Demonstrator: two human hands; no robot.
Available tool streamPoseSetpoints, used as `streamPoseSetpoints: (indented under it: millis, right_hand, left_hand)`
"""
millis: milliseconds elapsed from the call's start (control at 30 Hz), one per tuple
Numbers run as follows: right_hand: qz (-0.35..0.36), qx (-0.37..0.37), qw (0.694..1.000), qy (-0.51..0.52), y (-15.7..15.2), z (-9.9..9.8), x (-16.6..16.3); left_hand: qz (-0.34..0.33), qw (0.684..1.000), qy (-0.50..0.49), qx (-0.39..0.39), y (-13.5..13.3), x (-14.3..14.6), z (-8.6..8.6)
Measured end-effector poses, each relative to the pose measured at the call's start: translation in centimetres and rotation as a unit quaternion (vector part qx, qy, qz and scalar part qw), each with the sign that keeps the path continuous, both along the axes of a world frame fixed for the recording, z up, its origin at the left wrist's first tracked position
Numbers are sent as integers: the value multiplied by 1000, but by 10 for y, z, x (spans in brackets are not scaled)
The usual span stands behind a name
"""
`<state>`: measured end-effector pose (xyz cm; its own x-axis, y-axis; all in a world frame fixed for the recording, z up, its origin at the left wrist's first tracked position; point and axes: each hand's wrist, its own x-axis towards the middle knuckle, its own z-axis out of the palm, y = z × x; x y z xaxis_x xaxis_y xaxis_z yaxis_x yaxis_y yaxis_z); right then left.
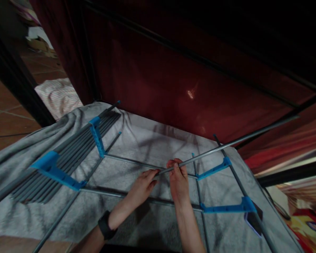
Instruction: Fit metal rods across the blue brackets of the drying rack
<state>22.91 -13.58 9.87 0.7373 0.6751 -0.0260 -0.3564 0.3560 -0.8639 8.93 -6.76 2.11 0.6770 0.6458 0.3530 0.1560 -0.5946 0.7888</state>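
Two hands, one long tube (239, 140), and all of it over the middle of the frame (107, 192)! The left hand (142, 186) has its fingertips drawn together at the tube's near end; the thumb's exact contact is hard to tell. Just beside it, the right hand (179, 181) is clamped round the tube, fingers curled, thumb against the metal. From there the tube slants away past the frame's right side, far end up towards the dark red panel (152, 88) behind the frame.

How to manage this well? Probably a firm right hand for the weight and light left fingertips for the fine work. With both hands crowded at one end, that long free length looks liable to swing, so slow turns seem wise, clear of the panel and of the blue bracket (223, 209) at the frame's near right corner.
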Motion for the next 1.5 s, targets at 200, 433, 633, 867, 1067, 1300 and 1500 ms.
streamPoseSetpoints:
  millis: [200, 433, 633, 867, 1067, 1300, 1500]
  right_hand:
    - [-22, -39, 999, -8, -8, 2, 15]
    - [-72, -43, 996, -27, -32, 17, 68]
    - [-103, -52, 993, -27, -50, 10, 81]
    - [-63, -75, 995, -5, -54, -5, 68]
    - [-63, -96, 993, 29, -60, -44, 77]
    - [-19, -157, 984, 83, -65, -100, 90]
    - [-71, -259, 951, 155, -72, -134, 127]
  left_hand:
    - [44, 997, 1, 60, 20, -14, -12]
    - [107, 984, 37, 138, 64, -65, -29]
    - [157, 960, 119, 198, 77, -95, -25]
    - [194, 939, 194, 207, 77, -109, -16]
    - [204, 926, 247, 201, 65, -110, -1]
    - [185, 915, 296, 204, 60, -109, -13]
    - [125, 898, 341, 249, 61, -96, -10]
